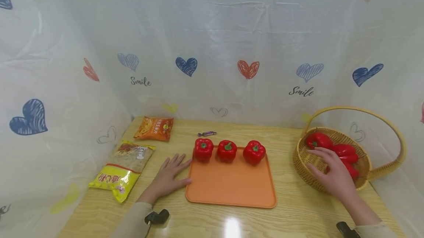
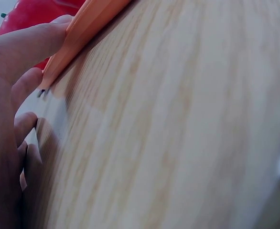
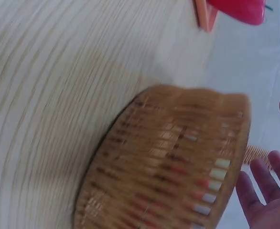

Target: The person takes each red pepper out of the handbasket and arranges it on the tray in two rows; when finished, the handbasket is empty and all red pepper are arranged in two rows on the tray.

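Observation:
An orange tray (image 1: pixel 230 184) lies on the table, with three red bell peppers in a row along its far edge: a left one (image 1: pixel 203 150), a middle one (image 1: pixel 226 151) and a right one (image 1: pixel 254 152). My left hand (image 1: pixel 169 176) rests beside the tray, fingers spread, thumb and fingertips at its left rim; the left wrist view shows the thumb on the tray's edge (image 2: pixel 78 38). Over the wicker basket (image 1: pixel 303 168) hovers my right hand (image 1: pixel 334 173), fingers loosely bent and holding nothing. Several red peppers (image 1: pixel 319 140) lie inside the basket, partly hidden by that hand.
An orange snack packet (image 1: pixel 154 129) and a larger yellow bag (image 1: pixel 123 168) lie on the left. A small purple wrapped candy (image 1: pixel 207 133) sits behind the tray. The basket's tall handle (image 1: pixel 357 109) arches up near the printed curtain (image 1: pixel 271 94).

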### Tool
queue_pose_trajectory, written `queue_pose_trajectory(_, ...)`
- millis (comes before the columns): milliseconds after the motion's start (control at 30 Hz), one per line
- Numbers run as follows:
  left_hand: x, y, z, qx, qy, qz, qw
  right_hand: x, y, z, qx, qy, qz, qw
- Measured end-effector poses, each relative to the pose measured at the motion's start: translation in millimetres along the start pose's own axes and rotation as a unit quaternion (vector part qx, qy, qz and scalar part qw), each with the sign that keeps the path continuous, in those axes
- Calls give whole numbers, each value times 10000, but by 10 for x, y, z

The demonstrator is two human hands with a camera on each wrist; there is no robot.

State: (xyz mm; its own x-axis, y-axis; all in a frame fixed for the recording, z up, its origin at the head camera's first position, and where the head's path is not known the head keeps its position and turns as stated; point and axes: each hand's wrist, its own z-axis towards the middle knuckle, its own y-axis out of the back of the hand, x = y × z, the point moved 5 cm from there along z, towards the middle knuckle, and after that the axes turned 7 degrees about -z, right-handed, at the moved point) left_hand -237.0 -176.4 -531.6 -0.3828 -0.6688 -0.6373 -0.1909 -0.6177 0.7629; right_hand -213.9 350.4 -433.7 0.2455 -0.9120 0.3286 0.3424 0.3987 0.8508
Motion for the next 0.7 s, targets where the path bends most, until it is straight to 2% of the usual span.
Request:
queue_pose_trajectory(300,-8,3,0,-12,-19,-4,10000,-261,90,-64,52,-191,-31,9998)
queue_pose_trajectory(700,3,0,-1,-34,-32,-25,10000,-555,85,-119,108,-269,-391,9988)
